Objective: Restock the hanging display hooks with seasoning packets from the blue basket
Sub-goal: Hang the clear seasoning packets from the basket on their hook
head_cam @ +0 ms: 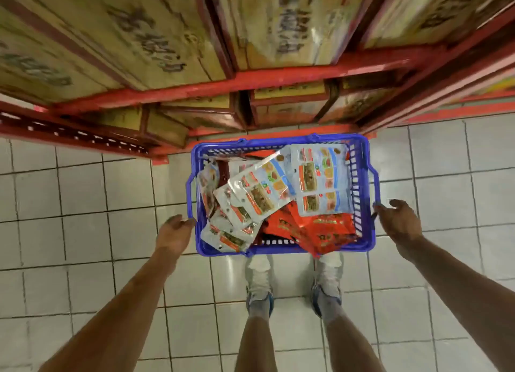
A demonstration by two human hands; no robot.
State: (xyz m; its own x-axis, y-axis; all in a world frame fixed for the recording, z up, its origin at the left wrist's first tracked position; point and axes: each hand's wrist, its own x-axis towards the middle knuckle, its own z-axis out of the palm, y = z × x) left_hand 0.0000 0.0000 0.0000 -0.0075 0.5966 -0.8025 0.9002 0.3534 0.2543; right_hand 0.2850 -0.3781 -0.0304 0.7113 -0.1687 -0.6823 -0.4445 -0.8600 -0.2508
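A: Head view, looking straight down. Blue basket point(282, 249) on the tiled floor point(83, 204), just in front of two shoes point(260, 296), hard up against the foot of a red shelf rack point(250, 81) loaded with yellow cartons point(156, 37).

B: And the hands?

A: Left hand point(174, 231) at the basket's left rim, fingers loosely bent, fingertips touching or all but touching the plastic, nothing held. Right hand point(400, 218) at the right rim, fingers spread and relaxed, likewise around nothing. Hard to tell whether either truly rests on the rim.

B: Contents?

A: Pale seasoning packets point(320, 182) fanned across the upper and left part, printed with food pictures, some tilted on edge against the left wall. Red packets point(328, 229) underneath toward the near right corner, one poking over the near rim.

B: Hooks anywhere?

A: None in view; only cartons and rack.

B: Handling, then?

A: Probably light, flat, floppy pouches with a glossy film, so likely slippery and prone to sliding off one another in a stack. Small punched holes visible near the packet tops, presumably for the hooks. Best taken by pinching the top edge just beside the hole, leaving the hole free. Basket itself looks rigid; sensible hold at both side rims or the folded handles point(374, 176), kept level.

B: Risks?

A: Loose top packets slipping out on a tilt.
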